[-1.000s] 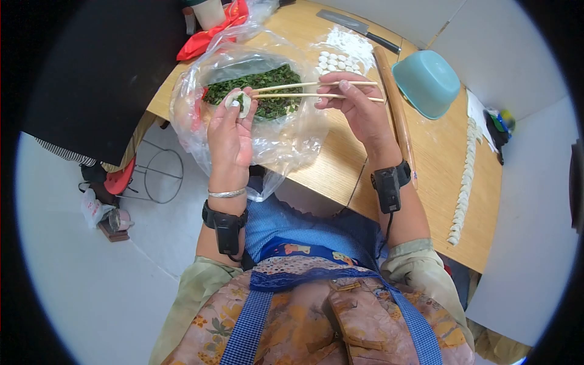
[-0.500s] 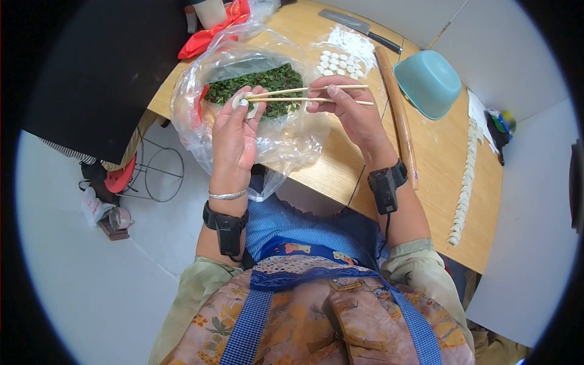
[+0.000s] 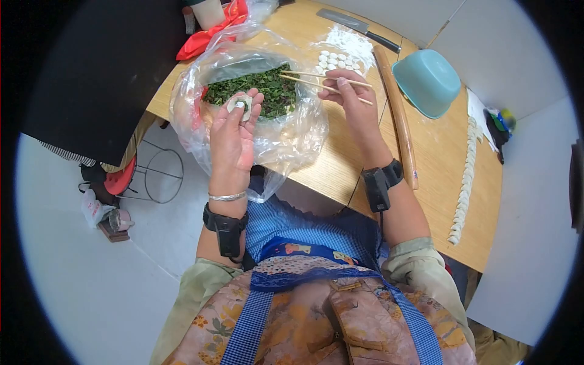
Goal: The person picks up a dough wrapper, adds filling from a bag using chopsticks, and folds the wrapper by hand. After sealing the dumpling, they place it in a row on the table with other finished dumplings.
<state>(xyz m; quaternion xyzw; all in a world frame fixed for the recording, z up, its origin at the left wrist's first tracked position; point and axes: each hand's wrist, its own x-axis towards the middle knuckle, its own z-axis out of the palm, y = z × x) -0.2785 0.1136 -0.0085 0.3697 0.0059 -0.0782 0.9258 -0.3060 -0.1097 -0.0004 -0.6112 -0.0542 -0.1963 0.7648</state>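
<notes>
On the fingers of my left hand (image 3: 234, 131) lies a round dumpling wrapper (image 3: 246, 101), with a little green filling in its middle and the thumb on its edge. A pair of chopsticks (image 3: 310, 79) is gripped in my right hand (image 3: 350, 97); their tips point left, over the chopped green filling (image 3: 261, 88). That filling sits in a clear plastic bag (image 3: 188, 103) spread open on the table. Just beyond my right hand, several small white dough pieces (image 3: 331, 61) lie beside a patch of flour (image 3: 350, 39).
A long wooden rolling pin (image 3: 396, 115) lies right of my right hand, beside an upturned light-blue bowl (image 3: 427, 82). A cleaver (image 3: 344, 19) rests at the back. Folded dumplings (image 3: 467, 176) form a long row near the table's right edge. A red stool (image 3: 121, 176) stands at the left.
The chopsticks have moved away from the wrapper, up and right, to above the filling. Filling now shows on the wrapper in my left hand, which has barely moved.
</notes>
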